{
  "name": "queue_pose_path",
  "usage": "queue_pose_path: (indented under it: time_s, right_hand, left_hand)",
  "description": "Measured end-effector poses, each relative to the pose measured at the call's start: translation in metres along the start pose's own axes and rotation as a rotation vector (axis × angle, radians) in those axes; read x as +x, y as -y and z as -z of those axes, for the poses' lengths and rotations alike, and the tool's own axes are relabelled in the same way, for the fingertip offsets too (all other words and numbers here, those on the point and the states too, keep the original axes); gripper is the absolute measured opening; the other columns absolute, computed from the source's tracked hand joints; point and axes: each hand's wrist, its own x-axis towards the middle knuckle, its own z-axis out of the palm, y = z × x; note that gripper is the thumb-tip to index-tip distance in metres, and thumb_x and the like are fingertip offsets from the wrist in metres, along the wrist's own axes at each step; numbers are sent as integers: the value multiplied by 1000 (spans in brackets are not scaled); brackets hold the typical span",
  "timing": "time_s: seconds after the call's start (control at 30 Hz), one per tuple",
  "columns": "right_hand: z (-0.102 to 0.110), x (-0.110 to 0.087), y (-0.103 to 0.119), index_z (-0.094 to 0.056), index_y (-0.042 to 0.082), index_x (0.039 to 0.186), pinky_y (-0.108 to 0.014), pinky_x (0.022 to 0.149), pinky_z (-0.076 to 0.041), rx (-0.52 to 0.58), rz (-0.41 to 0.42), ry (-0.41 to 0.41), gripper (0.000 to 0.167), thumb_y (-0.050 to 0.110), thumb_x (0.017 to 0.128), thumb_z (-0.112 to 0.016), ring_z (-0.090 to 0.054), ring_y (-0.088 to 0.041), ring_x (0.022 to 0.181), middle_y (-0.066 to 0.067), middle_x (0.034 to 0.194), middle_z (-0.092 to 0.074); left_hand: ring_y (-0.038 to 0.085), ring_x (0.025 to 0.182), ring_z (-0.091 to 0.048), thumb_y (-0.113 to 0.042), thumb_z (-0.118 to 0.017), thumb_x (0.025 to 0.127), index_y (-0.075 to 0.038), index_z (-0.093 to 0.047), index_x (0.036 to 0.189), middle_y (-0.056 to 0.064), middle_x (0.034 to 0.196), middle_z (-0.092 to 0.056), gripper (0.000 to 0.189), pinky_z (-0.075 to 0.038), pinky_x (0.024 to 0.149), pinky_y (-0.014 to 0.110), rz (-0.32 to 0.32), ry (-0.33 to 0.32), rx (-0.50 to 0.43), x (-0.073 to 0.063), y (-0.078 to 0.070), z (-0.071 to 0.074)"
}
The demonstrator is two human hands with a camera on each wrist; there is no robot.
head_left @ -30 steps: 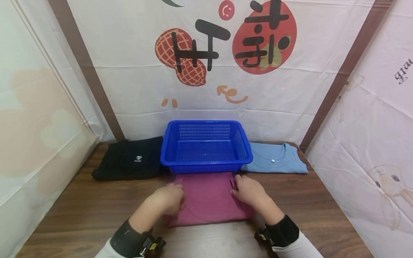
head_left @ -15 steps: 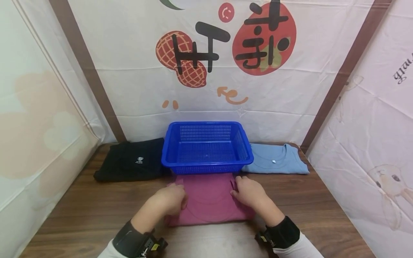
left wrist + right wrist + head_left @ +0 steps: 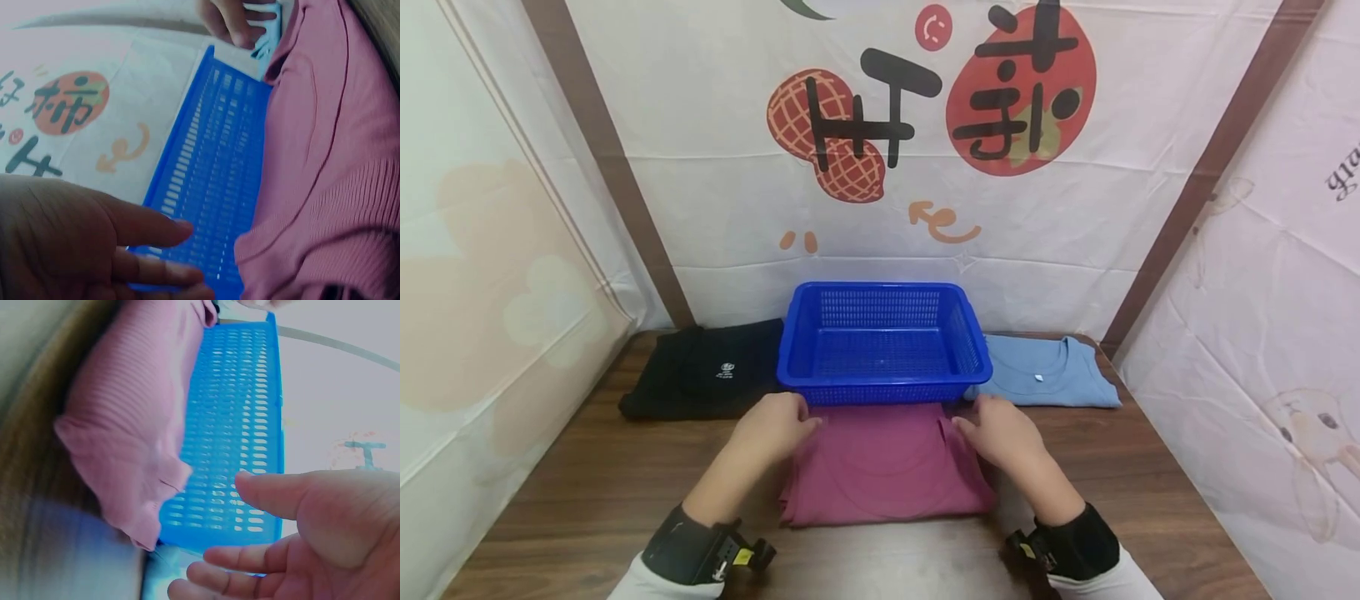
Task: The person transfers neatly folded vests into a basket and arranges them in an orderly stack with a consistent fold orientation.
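Note:
A pink folded shirt (image 3: 883,467) lies on the table in front of the blue basket (image 3: 883,392), its neckline curve showing on top. My left hand (image 3: 775,427) is over the shirt's far left corner, and in the left wrist view its fingers are apart from the cloth, holding nothing. At the far right corner my right hand (image 3: 1003,429) is likewise off the cloth. The right wrist view shows the right hand (image 3: 306,531) with fingers spread and relaxed in front of the basket's perforated side wall (image 3: 231,425).
A folded black shirt (image 3: 700,375) with a small white print lies left of the basket. On its right is a folded light blue shirt (image 3: 1048,375). Printed cloth walls (image 3: 715,217) border the wooden table (image 3: 625,492) at the back and sides.
Both hands have let go of the pink shirt's side edges and moved forward and slightly outward, toward the basket's front corners. The shirt has stayed in place.

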Motion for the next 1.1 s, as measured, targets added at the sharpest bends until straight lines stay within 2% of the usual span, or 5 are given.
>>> queue_pose_path:
  time_s: [0.13,0.37,0.5,0.7,1.1]
  right_hand:
    - [4,-2,-2,-68,6,100,-47,69,-53,24,-53,16,43,49,97,-66,-66,-26,82,-11,95,-70]
    - [2,-6,-2,-75,0,105,-55,82,-56,-43,-102,171,52,50,101,-58,-70,-35,96,-20,111,-73]
    - [-5,-7,-2,-74,3,96,-53,84,-55,-46,-92,213,50,51,100,-59,-68,-29,92,-16,106,-73]
    - [-15,-6,2,-55,17,65,-43,64,-49,-37,-86,188,48,54,92,-71,-57,-21,69,-5,77,-63]
    - [-24,-7,13,-53,17,60,-39,57,-47,-71,44,136,42,37,87,-79,-51,-17,59,1,65,-58]
  left_hand:
    - [21,62,-54,-36,-64,98,-10,-61,75,4,68,-54,34,-41,55,34,82,64,37,-2,9,2]
    - [23,63,-62,-40,-61,99,-6,-66,83,9,76,-62,38,-50,57,37,109,216,78,-3,15,-7]
    - [22,63,-61,-45,-65,97,-6,-66,83,8,75,-63,41,-48,56,36,118,204,34,-3,13,-13]
    - [22,66,-58,-39,-75,90,-6,-67,86,6,75,-62,34,-46,59,36,118,155,5,1,13,-23]
    - [20,63,-53,-23,-81,84,-7,-63,84,4,73,-56,25,-39,55,33,73,129,-49,11,11,-35]
